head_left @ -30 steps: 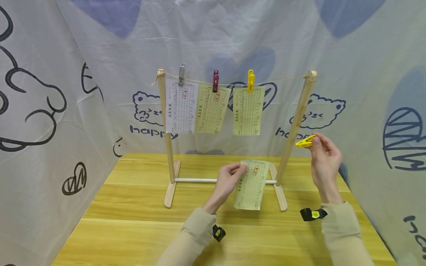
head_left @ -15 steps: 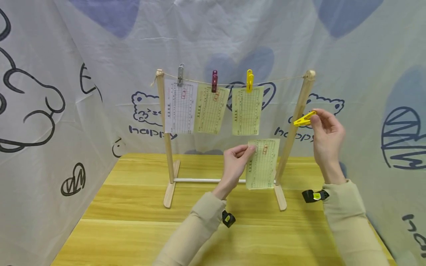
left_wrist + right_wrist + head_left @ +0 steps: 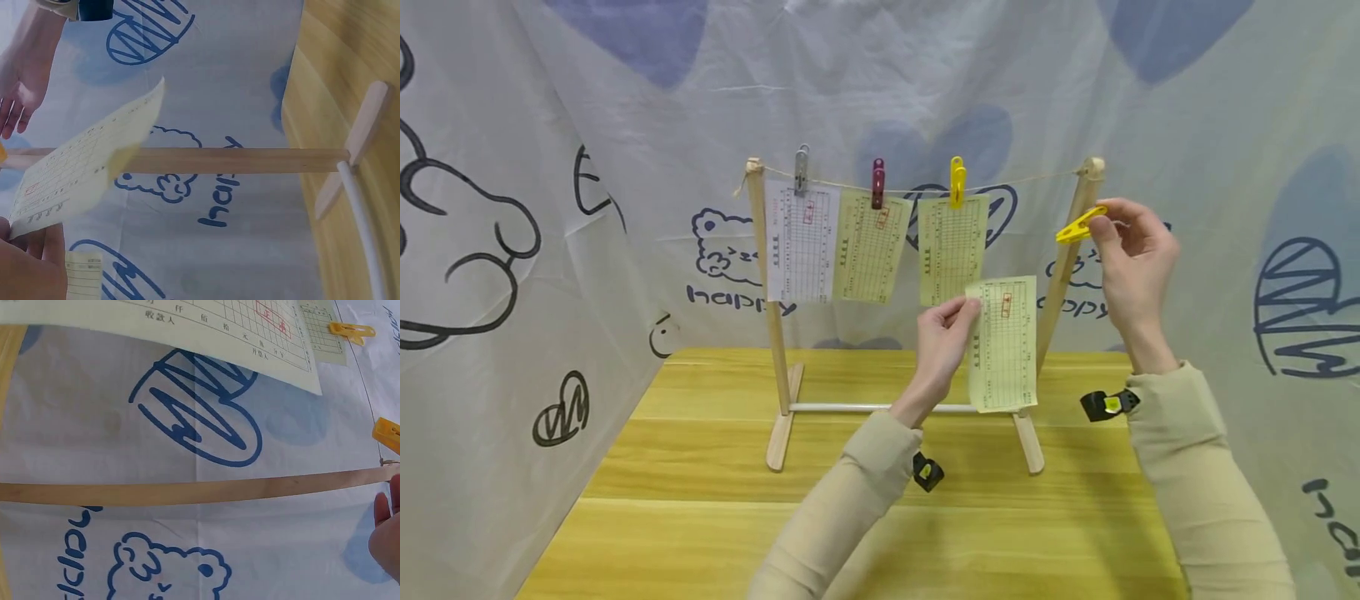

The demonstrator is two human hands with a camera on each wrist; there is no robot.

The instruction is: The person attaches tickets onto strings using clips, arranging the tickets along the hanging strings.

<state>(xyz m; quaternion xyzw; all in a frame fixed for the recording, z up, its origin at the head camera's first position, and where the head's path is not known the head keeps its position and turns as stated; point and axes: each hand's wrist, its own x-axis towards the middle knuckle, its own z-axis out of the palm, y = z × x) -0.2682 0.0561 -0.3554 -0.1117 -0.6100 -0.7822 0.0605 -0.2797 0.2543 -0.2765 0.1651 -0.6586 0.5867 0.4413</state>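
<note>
A pale yellow printed slip (image 3: 1004, 354) with a red stamp hangs from my left hand (image 3: 942, 346), pinched by its upper left edge between thumb and fingers. It is in front of the rack's right half, below the string. Beside the right post, my right hand (image 3: 1138, 262) pinches a yellow clothespin (image 3: 1081, 225), which points left. On the string (image 3: 1030, 179) hang a white slip (image 3: 801, 250) under a grey clothespin (image 3: 802, 171), a yellow slip (image 3: 872, 250) under a dark red clothespin (image 3: 877, 183), and another yellow slip (image 3: 951, 242) under a yellow clothespin (image 3: 957, 182).
The wooden rack has a left post (image 3: 769, 292), a right post (image 3: 1067, 267) and a white bottom bar (image 3: 838, 407). It stands on a wood-grain table (image 3: 700, 500). A patterned cloth (image 3: 827, 67) hangs behind and at both sides.
My left hand has raised the slip and carried it slightly right, up toward the string. The right hand has lifted the yellow clothespin to near the top of the right post.
</note>
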